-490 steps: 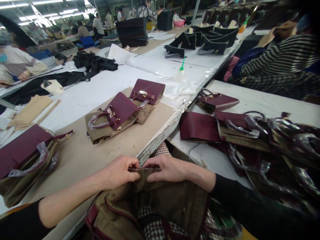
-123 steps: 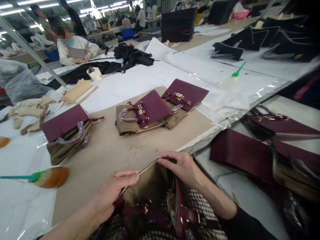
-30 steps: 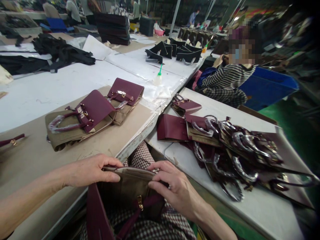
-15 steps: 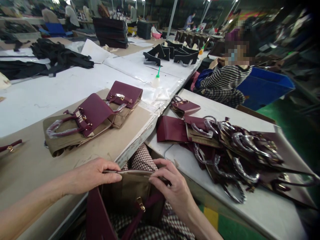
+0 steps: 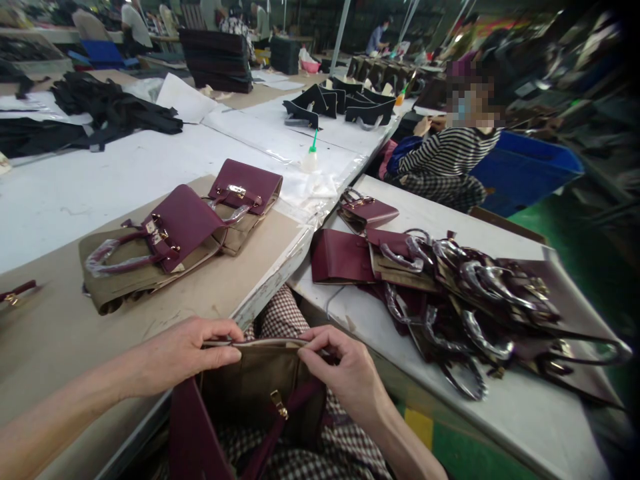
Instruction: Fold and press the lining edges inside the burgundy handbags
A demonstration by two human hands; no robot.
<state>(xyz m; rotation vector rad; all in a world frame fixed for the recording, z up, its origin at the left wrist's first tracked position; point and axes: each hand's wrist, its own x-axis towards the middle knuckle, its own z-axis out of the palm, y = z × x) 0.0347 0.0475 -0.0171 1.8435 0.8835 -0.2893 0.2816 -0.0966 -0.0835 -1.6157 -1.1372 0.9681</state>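
Note:
An unfinished burgundy handbag with an olive-brown lining rests on my lap, its mouth towards me. My left hand pinches the upper rim at its left part, thumb inside and fingers behind. At the right part of the same rim, my right hand grips the edge between thumb and fingers. A burgundy strap with a gold clasp hangs across the bag's opening. The bag's lower part is hidden by the frame edge and the strap.
Two burgundy handbags lie on the brown board at left. A pile of burgundy bags with plastic-wrapped handles covers the right table. Further off stand a green-tipped glue bottle and black bag pieces. A seated co-worker is at right.
My right hand's fingers have drawn closer together on the rim, index finger lower. My left hand keeps its grip. The view has shifted slightly.

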